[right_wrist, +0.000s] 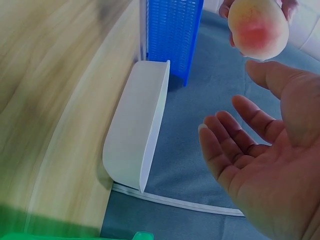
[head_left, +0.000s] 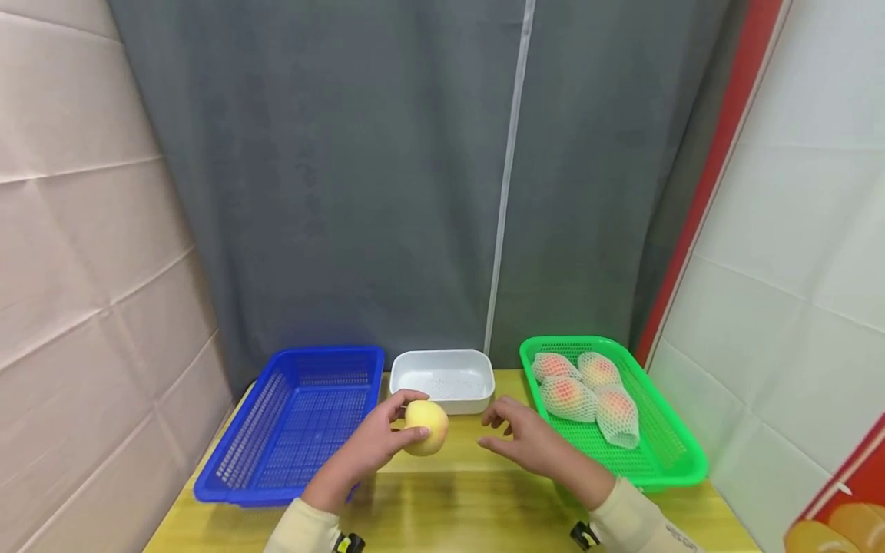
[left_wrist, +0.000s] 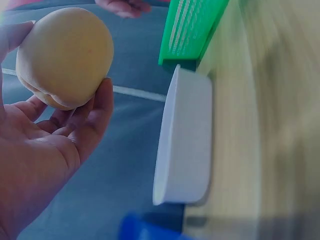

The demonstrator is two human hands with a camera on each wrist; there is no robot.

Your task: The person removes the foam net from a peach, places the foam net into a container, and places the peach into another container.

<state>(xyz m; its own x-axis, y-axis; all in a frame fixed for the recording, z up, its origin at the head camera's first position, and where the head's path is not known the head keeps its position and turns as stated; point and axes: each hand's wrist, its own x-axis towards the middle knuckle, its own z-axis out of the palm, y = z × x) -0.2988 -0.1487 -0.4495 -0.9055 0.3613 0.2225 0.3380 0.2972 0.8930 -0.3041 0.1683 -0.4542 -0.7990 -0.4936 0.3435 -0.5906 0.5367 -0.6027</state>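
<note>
My left hand (head_left: 376, 439) holds a yellow peach (head_left: 429, 427) above the table, fingers on one side and thumb on the other. In the left wrist view the peach (left_wrist: 67, 57) is bare, with its cleft turned downward. A red blush marks the peach (right_wrist: 256, 32) in the right wrist view. My right hand (head_left: 527, 439) hovers to the right of the peach, apart from it, with loosely bent fingers and nothing in its palm (right_wrist: 280, 175). Behind both hands stands a white rectangular tub (head_left: 442, 405).
A blue plastic basket (head_left: 304, 430) stands on the left of the wooden table (head_left: 456, 507). On the right, a green basket (head_left: 681, 461) holds several peaches (head_left: 567, 393) in white foam nets. A grey curtain (head_left: 380, 192) hangs behind, with pale walls at both sides.
</note>
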